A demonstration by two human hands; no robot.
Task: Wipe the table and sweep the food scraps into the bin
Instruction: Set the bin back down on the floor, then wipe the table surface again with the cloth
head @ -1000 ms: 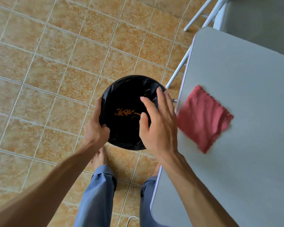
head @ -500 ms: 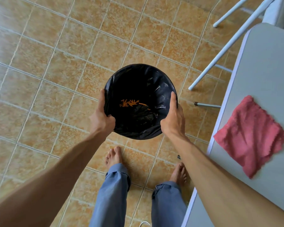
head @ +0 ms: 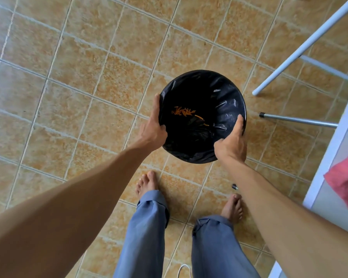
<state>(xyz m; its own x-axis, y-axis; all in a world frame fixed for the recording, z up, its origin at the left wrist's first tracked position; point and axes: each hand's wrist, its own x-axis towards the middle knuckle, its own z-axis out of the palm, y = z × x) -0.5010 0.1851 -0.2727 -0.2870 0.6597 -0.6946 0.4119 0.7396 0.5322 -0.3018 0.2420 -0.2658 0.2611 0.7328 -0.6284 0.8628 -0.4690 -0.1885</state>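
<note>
A round bin (head: 225,93) lined with a black bag is held low over the tiled floor. Orange food scraps (head: 184,112) lie at its bottom. My left hand (head: 154,125) grips the bin's left rim, thumb along the edge. My right hand (head: 232,141) grips the right rim, fingers on the liner. At the far right edge of the view, the grey table (head: 329,199) shows only a strip, with a red cloth (head: 346,177) lying on it, partly cut off.
White chair legs (head: 301,49) slant across the upper right. A thin metal leg with a black tip (head: 297,119) lies between bin and table. My bare feet (head: 147,183) and blue trouser legs stand just below the bin. A white cable loop (head: 184,270) lies by the bottom edge.
My right hand left the table edge and took the bin's right rim. Both hands carried the bin away from the table, which has slid toward the right edge of the view.
</note>
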